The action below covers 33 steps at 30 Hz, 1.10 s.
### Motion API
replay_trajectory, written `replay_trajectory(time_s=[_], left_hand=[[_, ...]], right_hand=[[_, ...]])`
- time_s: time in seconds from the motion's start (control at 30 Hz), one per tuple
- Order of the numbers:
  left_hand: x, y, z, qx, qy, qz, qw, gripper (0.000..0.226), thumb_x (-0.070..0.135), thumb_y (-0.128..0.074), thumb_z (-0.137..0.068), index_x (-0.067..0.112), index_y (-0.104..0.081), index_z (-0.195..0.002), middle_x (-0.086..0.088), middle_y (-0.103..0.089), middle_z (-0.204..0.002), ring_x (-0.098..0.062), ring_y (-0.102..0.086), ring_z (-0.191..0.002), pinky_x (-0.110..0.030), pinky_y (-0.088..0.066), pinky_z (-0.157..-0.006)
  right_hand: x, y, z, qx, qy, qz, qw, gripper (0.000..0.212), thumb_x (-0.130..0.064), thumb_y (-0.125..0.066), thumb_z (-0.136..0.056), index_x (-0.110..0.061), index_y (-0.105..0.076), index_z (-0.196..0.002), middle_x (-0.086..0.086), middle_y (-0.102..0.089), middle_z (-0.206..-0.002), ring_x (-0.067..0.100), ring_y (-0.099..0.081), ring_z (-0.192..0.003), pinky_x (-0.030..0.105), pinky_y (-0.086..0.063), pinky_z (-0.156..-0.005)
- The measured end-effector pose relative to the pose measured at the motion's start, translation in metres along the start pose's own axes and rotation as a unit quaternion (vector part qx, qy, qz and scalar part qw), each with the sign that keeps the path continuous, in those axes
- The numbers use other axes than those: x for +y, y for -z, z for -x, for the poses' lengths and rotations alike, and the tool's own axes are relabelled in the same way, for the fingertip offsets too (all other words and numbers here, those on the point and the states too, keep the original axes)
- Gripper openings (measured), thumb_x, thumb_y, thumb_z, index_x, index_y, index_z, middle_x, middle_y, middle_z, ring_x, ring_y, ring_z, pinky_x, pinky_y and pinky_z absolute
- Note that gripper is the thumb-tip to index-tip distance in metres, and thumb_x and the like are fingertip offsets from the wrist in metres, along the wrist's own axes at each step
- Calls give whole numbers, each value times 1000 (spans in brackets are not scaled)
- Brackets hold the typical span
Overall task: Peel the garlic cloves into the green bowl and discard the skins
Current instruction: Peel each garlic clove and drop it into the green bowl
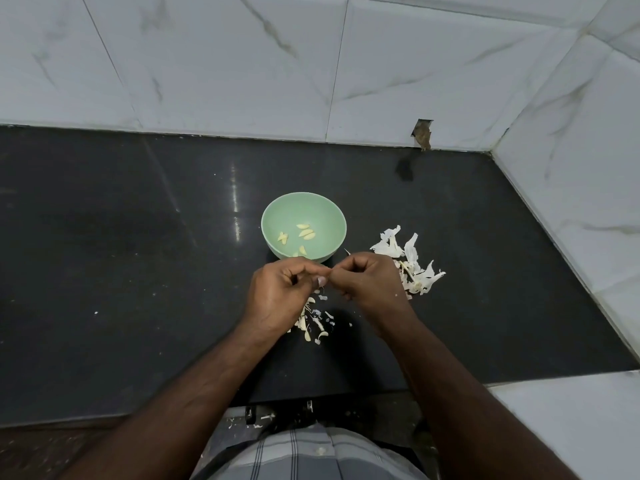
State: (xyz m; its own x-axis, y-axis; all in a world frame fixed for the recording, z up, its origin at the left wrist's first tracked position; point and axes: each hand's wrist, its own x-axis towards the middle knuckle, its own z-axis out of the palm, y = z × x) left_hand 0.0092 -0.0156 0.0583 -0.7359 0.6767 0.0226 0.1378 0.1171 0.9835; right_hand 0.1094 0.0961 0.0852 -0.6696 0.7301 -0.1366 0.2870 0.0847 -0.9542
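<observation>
From the head camera, the left hand [277, 292] and right hand [370, 282] meet fingertip to fingertip just in front of the green bowl [273, 216], both with fingers curled, pinching something small between them; it is too hidden to tell its look or which way it lies. The bowl sits on the dark counter [121, 254] and holds several pale yellow peeled cloves [305, 232], elongated, lying at mixed angles. White papery skins [412, 258] lie right of the bowl, with smaller scraps [317, 327] beneath the hands.

Hands [329, 282] pinched together (near green bowl [273, 216])
</observation>
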Motion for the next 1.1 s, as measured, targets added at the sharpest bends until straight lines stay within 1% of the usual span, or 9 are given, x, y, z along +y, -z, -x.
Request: replay_trajectory(time_s=[0.13,0.27,0.5,0.67,0.73,0.8,0.87,0.93,1.1], left_hand=[[5,-1,0,-20,36,35,999,27,-5,-76,-82,22,-80,-81,-6,-76,-76,-18,-73,-72,-28,-59,-69],[10,-2,2,-35,70,78,994,27,-11,-71,-83,16,-78,-81,-8,-75,-71,-9,-68,-61,-15,-52,-60],[7,1,1,-52,150,165,973,16,-11,-70,-83,3,-76,-87,-13,-70,-68,-10,-61,-53,-18,-48,-54],[9,4,1,-65,185,184,963,13,-9,-69,-85,2,-75,-90,-12,-71,-69,-12,-66,-58,-16,-46,-51],[10,5,0,-70,198,190,959,11,-7,-69,-86,2,-74,-91,-10,-70,-68,-12,-66,-59,-15,-48,-52],[9,7,-1,-67,208,202,955,10,-5,-69,-87,2,-73,-92,-13,-71,-73,-13,-66,-62,-16,-51,-55],[7,9,-2,-56,215,211,952,10,-5,-68,-88,2,-72,-94,-13,-72,-77,-13,-67,-65,-16,-52,-56],[5,10,-2,-52,220,215,950,11,-6,-67,-89,1,-71,-96,-12,-71,-76,-13,-68,-65,-16,-52,-56],[5,10,-1,-67,219,216,949,11,-3,-68,-89,-1,-70,-100,-10,-73,-77,-12,-69,-66,-16,-52,-58]], right_hand=[[2,-1,2,29,33,81,996,14,-23,-78,-62,-19,-66,-55,-11,-58,-51,0,-47,-49,23,-37,-52],[6,-3,2,57,55,164,983,12,-23,-77,-66,-21,-66,-60,-10,-61,-56,2,-52,-53,26,-43,-53],[12,-5,6,77,167,261,948,12,-17,-74,-70,-15,-64,-63,-4,-58,-59,13,-54,-58,35,-47,-56],[19,-4,4,100,279,324,899,9,-14,-67,-67,-12,-59,-62,-3,-53,-60,17,-48,-58,33,-42,-51],[21,-1,1,78,304,316,895,5,-11,-66,-70,-12,-64,-66,-4,-56,-63,14,-49,-60,32,-42,-53],[19,5,0,34,288,287,913,10,-8,-70,-76,-18,-71,-74,-7,-62,-68,7,-51,-63,28,-44,-58],[16,10,1,-17,212,226,951,17,-9,-71,-82,-23,-76,-87,-13,-67,-72,2,-59,-68,21,-46,-64],[14,13,1,-41,136,128,982,17,-7,-73,-85,-19,-79,-97,-17,-71,-76,-4,-64,-70,13,-46,-68],[13,11,-1,-70,96,39,992,14,-5,-77,-83,-17,-77,-90,-11,-73,-71,-3,-64,-63,11,-46,-63]])
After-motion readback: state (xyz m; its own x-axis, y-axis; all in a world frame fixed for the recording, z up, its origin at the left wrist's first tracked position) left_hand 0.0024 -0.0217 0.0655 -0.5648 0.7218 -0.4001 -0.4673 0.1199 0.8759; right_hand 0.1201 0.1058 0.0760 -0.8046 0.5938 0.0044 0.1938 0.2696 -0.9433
